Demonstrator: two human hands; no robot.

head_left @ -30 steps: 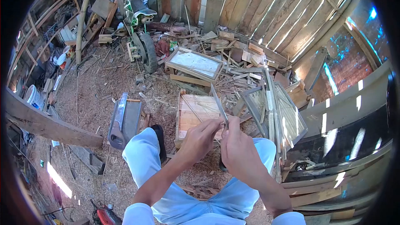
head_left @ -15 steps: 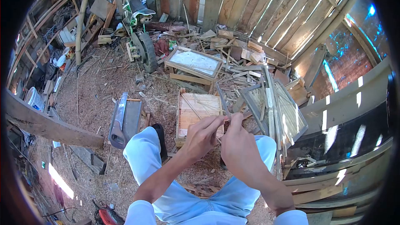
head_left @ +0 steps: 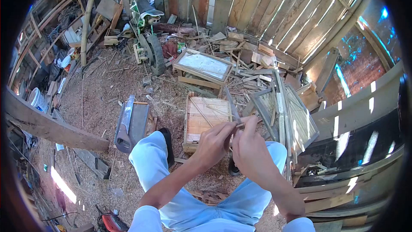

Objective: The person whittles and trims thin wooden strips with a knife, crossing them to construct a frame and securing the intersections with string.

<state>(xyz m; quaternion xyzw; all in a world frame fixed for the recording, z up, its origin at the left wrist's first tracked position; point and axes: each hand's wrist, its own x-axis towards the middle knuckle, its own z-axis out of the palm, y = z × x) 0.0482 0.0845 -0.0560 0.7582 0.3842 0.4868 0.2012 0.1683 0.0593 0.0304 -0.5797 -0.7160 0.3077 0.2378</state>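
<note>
My left hand (head_left: 213, 145) and my right hand (head_left: 253, 151) meet in front of me above my knees, fingers closed in a pinch. A long, narrow grey blade-like strip (head_left: 232, 104) points up and away from the fingers of my right hand. What my left fingertips pinch is small and mostly hidden. Below and beyond the hands sits a shallow wooden box (head_left: 201, 118) of pale boards. A thin stick (head_left: 201, 111) runs across it toward my left hand; whether I touch it I cannot tell.
A handsaw (head_left: 125, 124) lies on a dark-topped wooden piece (head_left: 139, 120) to the left. Beyond are a framed panel (head_left: 204, 65), scrap wood (head_left: 253, 56) and a green motorbike (head_left: 146, 25). Slatted frames (head_left: 296, 116) lean at right; a red power tool (head_left: 112, 222) lies lower left.
Both hands have shifted slightly right and down in view, still together. The strip between them has moved with them, and the whole scene has shifted a little with the camera.
</note>
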